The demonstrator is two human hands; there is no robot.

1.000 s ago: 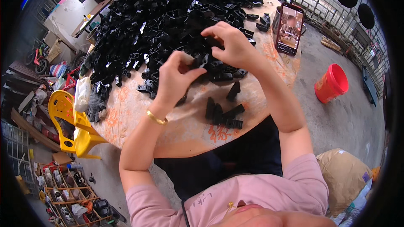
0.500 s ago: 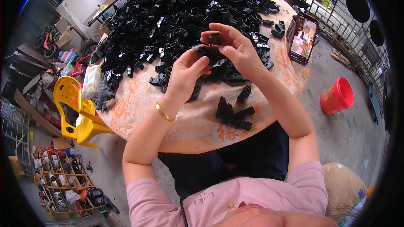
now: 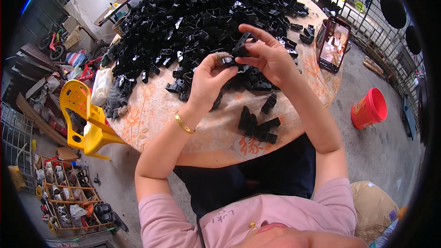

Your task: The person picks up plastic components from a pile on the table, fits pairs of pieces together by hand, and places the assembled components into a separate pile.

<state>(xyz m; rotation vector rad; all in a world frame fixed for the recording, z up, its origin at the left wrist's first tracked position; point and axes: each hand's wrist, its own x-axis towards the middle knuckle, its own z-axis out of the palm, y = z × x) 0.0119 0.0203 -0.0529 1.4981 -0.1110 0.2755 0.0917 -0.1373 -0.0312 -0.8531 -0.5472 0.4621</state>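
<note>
My left hand [image 3: 210, 79] is closed on a small black plastic part [image 3: 227, 61], pinched between thumb and fingers. Beside it, my right hand [image 3: 271, 59] grips another black plastic part [image 3: 243, 45] by the fingertips, tilted up. The two parts are close together; whether they touch I cannot tell. Both hands are above the near edge of a large heap of black plastic parts [image 3: 193, 14] on the round table [image 3: 206, 144]. Several like parts lie in a small group [image 3: 259, 128] on the cloth nearer to me.
A phone [image 3: 334, 44] stands upright at the table's right edge. On the floor are a red bucket [image 3: 369, 108] to the right, a yellow plastic chair [image 3: 94, 126] to the left and a shoe rack [image 3: 69, 193] at lower left. A grey cloth glove [image 3: 117, 101] lies by the heap.
The part in my right hand has turned from upright to slanting and shows more of its length. My left hand has shifted slightly right, and its part is now more visible.
</note>
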